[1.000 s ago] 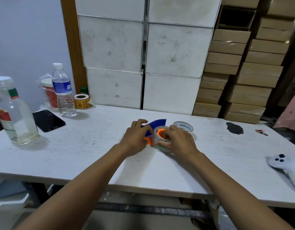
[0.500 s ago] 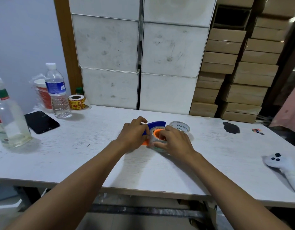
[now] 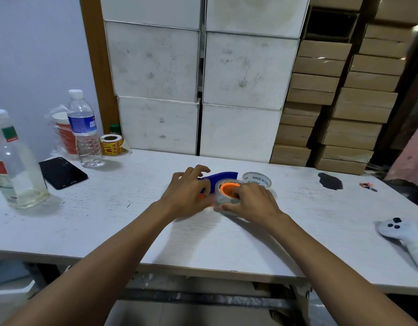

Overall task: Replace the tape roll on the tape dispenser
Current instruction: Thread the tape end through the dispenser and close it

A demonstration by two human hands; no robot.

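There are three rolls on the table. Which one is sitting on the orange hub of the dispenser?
The clear roll under the right hand. The empty core printed MADE IN CHINA lies flat behind it, and the yellow roll stands far left by the bottle.

You have two hands [image 3: 188, 196] [image 3: 252, 202], two bottles [image 3: 84, 128] [image 3: 13, 161], three tape rolls [image 3: 226, 195] [image 3: 257, 180] [image 3: 111, 144], one dispenser [image 3: 218, 178], one phone [image 3: 62, 172], one controller [image 3: 403, 236].
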